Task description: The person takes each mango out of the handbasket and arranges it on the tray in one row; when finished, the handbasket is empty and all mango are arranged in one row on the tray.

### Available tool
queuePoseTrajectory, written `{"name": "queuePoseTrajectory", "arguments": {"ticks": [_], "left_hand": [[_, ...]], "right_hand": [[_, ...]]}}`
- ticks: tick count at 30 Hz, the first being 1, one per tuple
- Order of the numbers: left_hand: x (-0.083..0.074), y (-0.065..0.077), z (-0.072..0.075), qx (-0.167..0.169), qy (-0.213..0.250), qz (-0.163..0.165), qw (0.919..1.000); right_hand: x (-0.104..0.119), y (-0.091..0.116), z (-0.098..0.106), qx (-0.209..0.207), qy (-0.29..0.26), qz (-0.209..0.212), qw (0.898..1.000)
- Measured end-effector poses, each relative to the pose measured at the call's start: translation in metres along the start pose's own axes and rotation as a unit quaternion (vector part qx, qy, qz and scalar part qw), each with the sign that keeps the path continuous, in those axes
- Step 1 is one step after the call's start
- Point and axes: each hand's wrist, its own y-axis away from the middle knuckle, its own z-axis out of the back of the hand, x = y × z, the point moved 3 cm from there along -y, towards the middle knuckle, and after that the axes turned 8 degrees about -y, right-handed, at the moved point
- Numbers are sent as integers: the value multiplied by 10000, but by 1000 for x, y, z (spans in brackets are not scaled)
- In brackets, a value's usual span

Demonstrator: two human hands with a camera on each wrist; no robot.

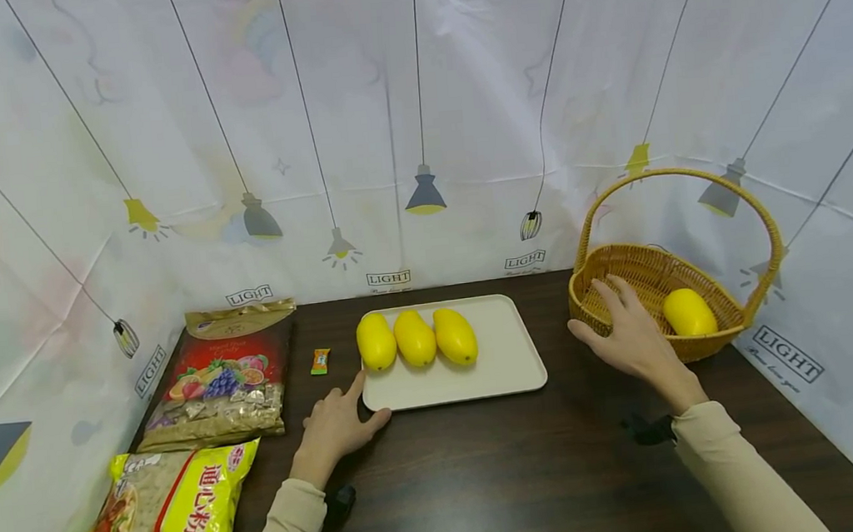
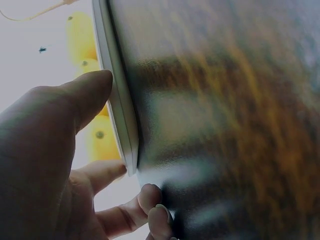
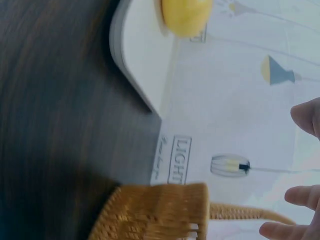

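Three yellow mango-like fruits (image 1: 415,339) lie side by side at the left end of a white tray (image 1: 504,352). My left hand (image 1: 337,423) is at the tray's near left corner. Its thumb (image 2: 92,90) touches the rim on the near side and the index finger reaches the corner, while the other fingers are on the table. Over the near left rim of a wicker basket (image 1: 656,273), my right hand (image 1: 630,329) hovers with fingers spread and holds nothing. One more yellow fruit (image 1: 689,312) sits inside the basket, on its right side.
A small orange-wrapped candy (image 1: 319,361) lies left of the tray. Farther left are a red and gold candy bag (image 1: 228,373) and a yellow pasta bag (image 1: 168,512). The basket's tall handle (image 1: 678,171) arches upward. A printed curtain (image 1: 461,130) stands behind the dark table (image 1: 473,479).
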Motion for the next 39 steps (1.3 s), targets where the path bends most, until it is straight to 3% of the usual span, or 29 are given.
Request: {"name": "queuePoseTrajectory", "arguments": {"ticks": [6,16,39], "left_hand": [[0,-1,-1,-5,-7,-2,10000],[0,-1,1,-18,-46,-17,10000],[1,-1,0,-25,-42,-17,10000]], "right_hand": [[-19,0,21,-197,314,-82,9993],[-60,8,46,-135,454,-603,9971],[-99,-6,50,276,527,-1114,9920]]}}
